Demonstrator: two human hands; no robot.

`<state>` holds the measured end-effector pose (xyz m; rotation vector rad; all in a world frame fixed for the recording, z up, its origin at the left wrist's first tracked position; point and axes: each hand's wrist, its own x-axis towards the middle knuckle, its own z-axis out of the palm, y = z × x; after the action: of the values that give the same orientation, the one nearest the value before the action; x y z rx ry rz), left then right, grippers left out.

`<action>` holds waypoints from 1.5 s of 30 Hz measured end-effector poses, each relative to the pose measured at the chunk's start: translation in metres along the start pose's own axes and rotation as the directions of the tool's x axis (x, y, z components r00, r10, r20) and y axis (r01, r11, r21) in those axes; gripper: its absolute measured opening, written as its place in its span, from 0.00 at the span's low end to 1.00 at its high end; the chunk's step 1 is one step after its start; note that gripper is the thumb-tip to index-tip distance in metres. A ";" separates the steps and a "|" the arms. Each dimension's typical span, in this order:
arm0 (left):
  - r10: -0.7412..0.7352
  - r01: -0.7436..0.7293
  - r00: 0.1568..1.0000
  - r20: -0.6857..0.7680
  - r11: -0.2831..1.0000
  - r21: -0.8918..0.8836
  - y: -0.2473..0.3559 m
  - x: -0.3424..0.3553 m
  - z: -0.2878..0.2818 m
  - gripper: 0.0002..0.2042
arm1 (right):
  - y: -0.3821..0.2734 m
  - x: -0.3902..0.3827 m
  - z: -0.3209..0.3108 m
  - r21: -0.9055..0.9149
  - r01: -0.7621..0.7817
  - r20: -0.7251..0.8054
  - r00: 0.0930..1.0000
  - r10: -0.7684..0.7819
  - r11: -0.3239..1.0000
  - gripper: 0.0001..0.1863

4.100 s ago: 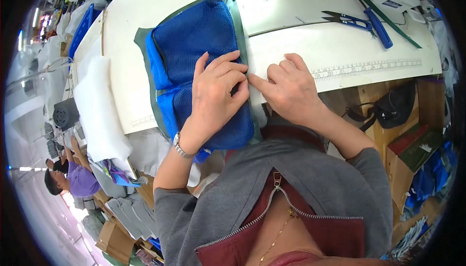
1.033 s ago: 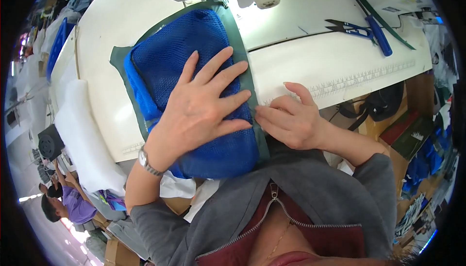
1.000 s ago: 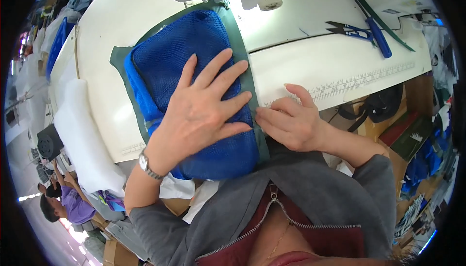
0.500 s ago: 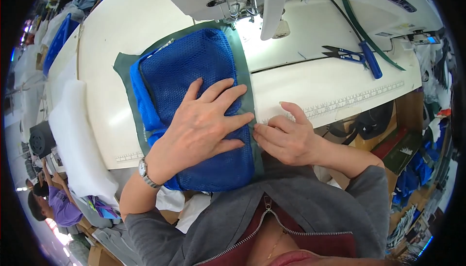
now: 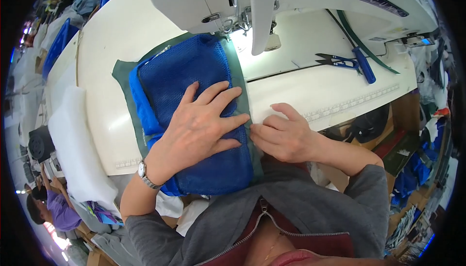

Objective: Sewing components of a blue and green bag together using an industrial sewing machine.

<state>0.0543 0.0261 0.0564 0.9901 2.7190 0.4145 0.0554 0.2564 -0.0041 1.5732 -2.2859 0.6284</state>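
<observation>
A blue mesh piece (image 5: 187, 62) lies on a dark green fabric panel (image 5: 127, 79), in front of the sewing machine's needle area (image 5: 238, 30). My left hand (image 5: 196, 122) rests on the mesh with its fingers spread, the fingertips reaching the green strip along the right side. My right hand (image 5: 284, 135) pinches the right edge of the green fabric between thumb side and curled fingers, close beside my left index finger and thumb. The fabric's far end lies by the presser foot, under the machine's light; whether the foot presses on it cannot be made out.
Blue-handled thread snips (image 5: 337, 61) and a blue-handled screwdriver (image 5: 364, 66) lie right of the machine, near a green strip (image 5: 361, 42). A ruler tape (image 5: 349, 103) runs along the table's front edge. White padding (image 5: 77, 139) stands at left; another person (image 5: 60, 210) is beyond it.
The view has shifted slightly, so the machine and snips sit a little lower and further left in the picture. Both hands keep nearly the same place on the fabric.
</observation>
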 end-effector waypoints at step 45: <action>-0.053 0.071 0.985 -0.166 0.992 0.104 -0.057 0.038 -0.015 0.23 | 0.103 0.055 0.028 0.057 -0.022 0.095 0.995 0.017 0.998 0.02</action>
<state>-0.0122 0.0061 0.0469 0.9329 2.9395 0.3527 -0.0602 0.2298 -0.0214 1.6420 -2.3745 0.6430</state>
